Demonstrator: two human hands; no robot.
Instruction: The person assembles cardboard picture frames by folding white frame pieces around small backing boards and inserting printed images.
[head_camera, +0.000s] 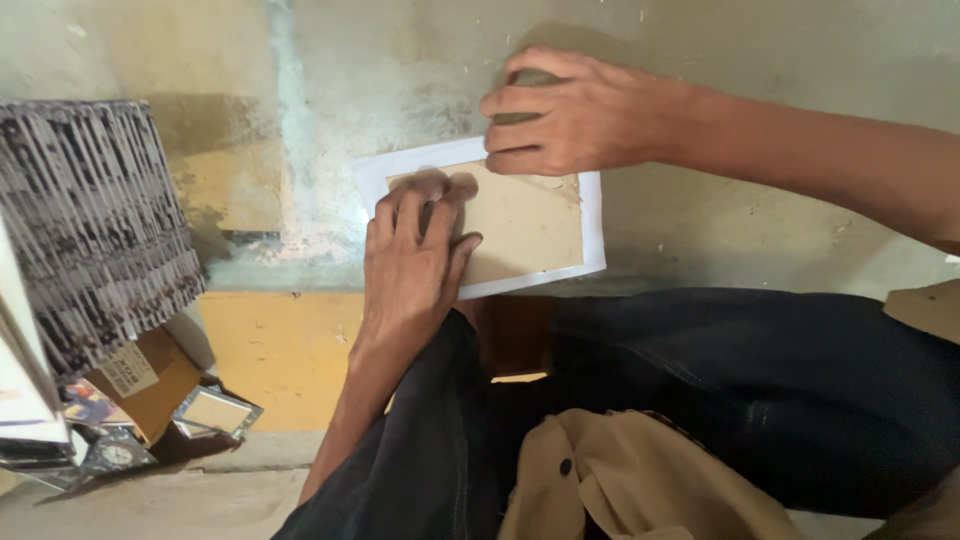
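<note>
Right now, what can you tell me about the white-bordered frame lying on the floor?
The frame is a small rectangle with a white border around a tan, cardboard-like backing. It lies flat, back side up, slightly skewed, on the concrete floor. The left hand presses flat on its left part; the right hand bears down at its top edge, clutching something dark.

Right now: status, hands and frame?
Left hand flat on frame. Right hand grips a dark object at its top edge. Frame stack at left, apart.

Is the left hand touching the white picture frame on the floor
Touching. The head view shows the left hand lying flat on the brown backing of the white picture frame, fingers spread over it with no gap visible.
</note>
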